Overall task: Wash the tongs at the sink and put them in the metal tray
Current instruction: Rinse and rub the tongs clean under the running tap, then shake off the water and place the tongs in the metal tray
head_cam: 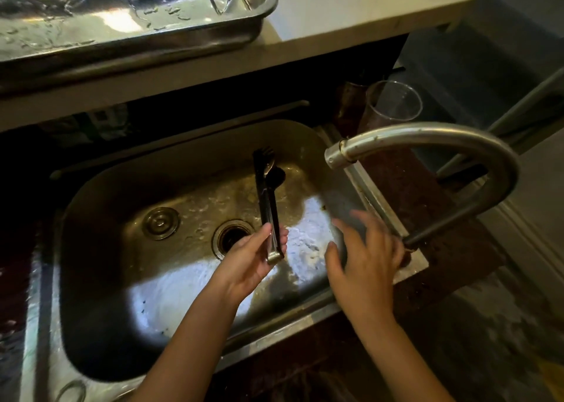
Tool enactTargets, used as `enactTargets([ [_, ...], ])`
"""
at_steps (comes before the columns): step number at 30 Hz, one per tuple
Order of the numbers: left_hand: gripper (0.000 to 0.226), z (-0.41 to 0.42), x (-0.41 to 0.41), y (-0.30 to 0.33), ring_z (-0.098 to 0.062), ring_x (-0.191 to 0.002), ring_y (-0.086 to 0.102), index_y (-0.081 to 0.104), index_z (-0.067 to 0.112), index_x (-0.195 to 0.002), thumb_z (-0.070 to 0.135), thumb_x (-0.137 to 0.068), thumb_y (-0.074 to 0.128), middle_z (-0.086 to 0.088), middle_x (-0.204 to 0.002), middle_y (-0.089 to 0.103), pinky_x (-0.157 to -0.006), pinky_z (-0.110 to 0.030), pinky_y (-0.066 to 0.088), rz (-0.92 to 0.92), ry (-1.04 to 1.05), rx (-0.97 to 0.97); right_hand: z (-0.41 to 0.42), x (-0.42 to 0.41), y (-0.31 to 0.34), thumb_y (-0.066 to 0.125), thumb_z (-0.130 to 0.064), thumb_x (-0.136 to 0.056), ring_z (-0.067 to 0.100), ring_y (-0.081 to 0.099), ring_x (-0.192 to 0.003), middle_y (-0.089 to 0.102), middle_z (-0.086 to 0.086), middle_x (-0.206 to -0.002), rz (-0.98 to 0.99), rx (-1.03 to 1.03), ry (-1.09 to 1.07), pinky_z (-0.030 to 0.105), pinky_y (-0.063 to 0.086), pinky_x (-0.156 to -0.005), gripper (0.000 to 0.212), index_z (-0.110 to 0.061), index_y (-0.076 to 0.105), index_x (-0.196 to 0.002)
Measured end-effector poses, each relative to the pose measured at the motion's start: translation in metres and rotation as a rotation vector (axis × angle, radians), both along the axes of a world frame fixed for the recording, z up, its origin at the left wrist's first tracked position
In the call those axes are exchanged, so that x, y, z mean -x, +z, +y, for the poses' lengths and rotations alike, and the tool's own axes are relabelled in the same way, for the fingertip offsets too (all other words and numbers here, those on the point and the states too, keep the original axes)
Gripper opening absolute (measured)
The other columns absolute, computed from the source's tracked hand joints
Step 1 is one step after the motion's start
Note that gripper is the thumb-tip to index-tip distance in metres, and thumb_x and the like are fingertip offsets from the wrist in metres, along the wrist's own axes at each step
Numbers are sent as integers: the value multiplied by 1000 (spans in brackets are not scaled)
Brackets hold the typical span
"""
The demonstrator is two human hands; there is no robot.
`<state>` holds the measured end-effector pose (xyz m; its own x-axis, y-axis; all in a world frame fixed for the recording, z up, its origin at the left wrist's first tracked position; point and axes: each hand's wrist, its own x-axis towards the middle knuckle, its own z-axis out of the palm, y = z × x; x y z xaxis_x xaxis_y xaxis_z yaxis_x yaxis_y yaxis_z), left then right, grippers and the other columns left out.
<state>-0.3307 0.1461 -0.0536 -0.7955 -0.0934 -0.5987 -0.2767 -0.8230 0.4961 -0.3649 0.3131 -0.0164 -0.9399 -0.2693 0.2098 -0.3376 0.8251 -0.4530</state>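
My left hand (pixel 256 255) grips the hinge end of the black tongs (pixel 268 200), which point away from me over the steel sink (pixel 100 279), their tips closed together. My right hand (pixel 363 255) hovers at the sink's right rim with fingers spread, holding nothing, close to the base of the faucet (pixel 427 145). The faucet spout arcs over the right side of the basin; no water stream is visible. The metal tray (pixel 137 35) sits on the raised counter beyond the sink, wet, with a clear glass item in its right end.
The drain (pixel 233 237) lies in the basin's middle, with a round stopper (pixel 160 223) to its left. A clear plastic cup (pixel 393 102) stands behind the faucet on the right. The white counter (pixel 351 11) extends right of the tray.
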Motion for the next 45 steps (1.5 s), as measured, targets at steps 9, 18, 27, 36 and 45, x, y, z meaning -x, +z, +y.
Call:
enactTargets([
  [9,28,0,-48,20,-14,-76,71,74,3,-89,21,-78,56,-10,-88,76,-62,-22,58,75,54,-220,-71,31,-11,54,-33,-90,11,57,-66,66,-3,-68,-1399,688,29,29,37,-66,19,-19,67,-89],
  [18,32,-41,-96,44,-17,-89,71,72,17,-98,36,-73,67,-4,-94,76,-67,-26,57,-37,-228,153,-100,6,14,60,-12,-87,15,55,-60,70,5,-69,-1420,641,186,22,40,-58,11,-5,69,-87],
  [27,15,-85,-93,62,-17,-74,68,65,4,-94,15,-90,54,-9,-82,71,-63,-24,57,-321,-36,413,-135,-17,32,64,-18,-85,14,68,-57,70,8,-75,-1353,432,189,19,45,-48,26,1,63,-103],
  [36,43,-93,-118,46,-12,-42,67,70,4,-51,4,-89,50,-8,-47,70,-40,-17,53,-459,-58,181,-152,-47,15,65,-11,-85,11,62,-34,64,4,-38,-1624,398,1,15,46,-32,17,-1,60,-72],
  [45,32,-94,-127,42,-14,-39,65,59,-1,-64,5,-92,46,-11,-45,68,-37,-17,51,-459,-17,176,-156,-46,9,67,-10,-83,10,62,-34,65,4,-39,-1592,407,6,14,44,-31,17,-1,60,-70],
])
